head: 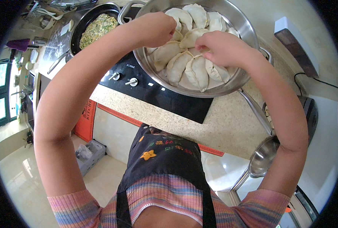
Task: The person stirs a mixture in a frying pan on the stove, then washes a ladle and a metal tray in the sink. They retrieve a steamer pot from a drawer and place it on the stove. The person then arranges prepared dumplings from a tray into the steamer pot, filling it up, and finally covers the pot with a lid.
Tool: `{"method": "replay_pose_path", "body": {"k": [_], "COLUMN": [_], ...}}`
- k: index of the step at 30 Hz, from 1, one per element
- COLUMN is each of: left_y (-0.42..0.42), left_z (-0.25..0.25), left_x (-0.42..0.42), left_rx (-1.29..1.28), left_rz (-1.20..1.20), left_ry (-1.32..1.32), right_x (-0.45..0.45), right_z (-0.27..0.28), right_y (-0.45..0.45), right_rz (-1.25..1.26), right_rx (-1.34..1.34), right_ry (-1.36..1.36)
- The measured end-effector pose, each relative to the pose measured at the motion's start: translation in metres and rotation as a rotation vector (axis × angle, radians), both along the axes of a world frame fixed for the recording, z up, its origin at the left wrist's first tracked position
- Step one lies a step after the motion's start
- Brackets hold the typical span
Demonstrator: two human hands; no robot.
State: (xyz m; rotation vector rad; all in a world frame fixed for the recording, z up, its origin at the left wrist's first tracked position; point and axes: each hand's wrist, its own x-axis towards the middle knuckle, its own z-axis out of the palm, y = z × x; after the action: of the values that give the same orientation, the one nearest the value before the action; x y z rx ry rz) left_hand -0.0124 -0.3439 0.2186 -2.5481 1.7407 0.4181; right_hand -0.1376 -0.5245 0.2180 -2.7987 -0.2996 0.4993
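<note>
A wide stainless steel steamer pan (144,67) stands on the black glass cooktop (157,97), with many pleated white dumplings (197,72) lying in it in a ring. My left hand (160,30), fingers curled downward, is over the pan's upper left part, close to the dumplings there; its fingertips are hidden. My right hand (220,48) is at the middle right of the pan, thumb and fingers bent, touching or just above a dumpling (194,38) near the centre and another (216,71) below. Whether either hand grips a dumpling cannot be told.
A black frying pan (74,31) with an egg-and-greens filling (99,30) stands at upper left. At the right, a steel ladle (264,158) with a long handle reaches over the counter edge (228,142). A dark-fronted white box (297,47) is at upper right, near a black cable (325,81).
</note>
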Motion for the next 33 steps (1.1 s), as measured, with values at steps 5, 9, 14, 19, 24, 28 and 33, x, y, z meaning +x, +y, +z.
{"method": "replay_pose_path", "body": {"k": [5,9,14,19,24,28,33], "left_y": [0.003,0.023,0.097,0.193,0.264,0.276,0.29], "left_z": [-0.01,0.05,0.097,0.059,0.01,-0.02,-0.066], "left_x": [-0.003,-0.005,-0.054,-0.11,-0.163,-0.184,-0.182], "left_rx": [0.047,-0.32,-0.531,-0.563,-0.636,-0.565,-0.519], "left_rz": [0.05,0.051,0.295,0.726,1.088,1.098,1.023], "left_ry": [-0.097,-0.117,0.102,0.27,0.45,0.47,0.586], "right_x": [0.004,-0.02,-0.075,-0.091,-0.037,0.038,0.084], "right_z": [0.017,0.043,0.073,0.08,0.069,0.02,-0.02], "right_y": [-0.004,-0.03,-0.037,-0.01,0.013,0.042,0.053], "right_rz": [-0.031,-0.084,-0.24,-0.27,-0.088,0.128,0.182], "right_rx": [-0.029,0.016,0.021,0.129,0.136,0.141,0.003], "right_ry": [-0.151,-0.375,-0.232,-0.203,-0.142,-0.315,-0.301]}}
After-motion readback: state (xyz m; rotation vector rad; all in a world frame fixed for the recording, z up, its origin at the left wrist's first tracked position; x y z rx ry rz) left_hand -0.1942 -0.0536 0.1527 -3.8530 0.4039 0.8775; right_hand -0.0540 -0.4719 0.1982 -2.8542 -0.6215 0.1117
